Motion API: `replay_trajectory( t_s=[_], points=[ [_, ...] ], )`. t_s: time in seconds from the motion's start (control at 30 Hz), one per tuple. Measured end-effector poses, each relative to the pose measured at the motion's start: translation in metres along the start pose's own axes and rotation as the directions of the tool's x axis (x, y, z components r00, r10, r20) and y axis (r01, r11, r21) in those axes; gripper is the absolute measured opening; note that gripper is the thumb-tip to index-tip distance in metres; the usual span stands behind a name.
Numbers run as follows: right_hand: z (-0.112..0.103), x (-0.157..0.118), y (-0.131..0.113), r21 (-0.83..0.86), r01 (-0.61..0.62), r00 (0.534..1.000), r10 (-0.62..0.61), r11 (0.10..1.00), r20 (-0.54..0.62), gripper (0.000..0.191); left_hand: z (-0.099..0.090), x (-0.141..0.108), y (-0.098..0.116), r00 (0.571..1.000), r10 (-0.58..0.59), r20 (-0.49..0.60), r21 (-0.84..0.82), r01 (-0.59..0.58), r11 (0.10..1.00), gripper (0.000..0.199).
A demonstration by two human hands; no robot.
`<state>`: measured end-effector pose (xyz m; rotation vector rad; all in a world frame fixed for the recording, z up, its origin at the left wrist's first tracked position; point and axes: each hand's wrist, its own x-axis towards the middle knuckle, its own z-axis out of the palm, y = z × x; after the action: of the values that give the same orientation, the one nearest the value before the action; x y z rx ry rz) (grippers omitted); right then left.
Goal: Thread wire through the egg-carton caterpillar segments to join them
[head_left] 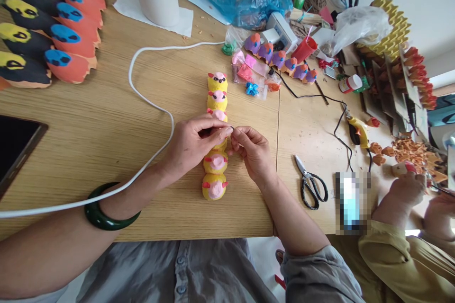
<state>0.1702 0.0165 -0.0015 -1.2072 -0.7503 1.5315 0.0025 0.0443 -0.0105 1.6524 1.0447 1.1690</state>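
Observation:
A row of yellow painted egg-carton heads [215, 164] with pink faces and small red ears runs up the table in front of me. The two farthest heads have dark eye marks; the nearest two show none. My left hand [194, 144] is over the middle of the row, thumb and fingers pinched on a tiny dark piece [232, 128]. Just right of the row, my right hand [251, 151] is pinched beside that same piece, its fingertips close to the left ones. What the right fingertips hold is too small to make out.
A white cable [170, 116] crosses the table under my left forearm. Black-handled scissors [311, 183] lie to the right, near a yellow glue gun [359, 132]. Clay packets [249, 68] and a purple carton row [279, 58] are beyond. Another person's hands [405, 194] work at far right.

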Motion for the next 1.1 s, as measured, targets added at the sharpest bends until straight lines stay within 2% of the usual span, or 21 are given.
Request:
replay_trajectory(
  t_s=[0.23,0.53,0.77,1.1],
  points=[
    [0.001,-0.003,-0.001,-0.116,0.052,0.999,-0.051,0.992,0.013,0.034,0.001,0.001,0.001,0.999,-0.009,-0.047,0.031,0.011,0.999,0.016],
    [0.0,-0.005,0.001,-0.178,0.205,0.974,-0.218,0.962,-0.056,0.031,0.001,0.0,0.002,0.999,-0.034,-0.041,0.011,0.035,0.999,0.016],
    [0.002,-0.007,0.0,-0.22,0.172,0.981,-0.187,0.96,-0.051,0.026,0.0,0.0,0.003,0.998,-0.056,-0.039,0.033,0.057,0.998,0.021],
    [0.003,-0.007,-0.001,-0.169,0.121,0.99,-0.132,0.978,-0.055,0.028,-0.001,0.003,0.01,0.997,-0.052,-0.05,0.05,0.055,0.997,0.029]
  ],
)
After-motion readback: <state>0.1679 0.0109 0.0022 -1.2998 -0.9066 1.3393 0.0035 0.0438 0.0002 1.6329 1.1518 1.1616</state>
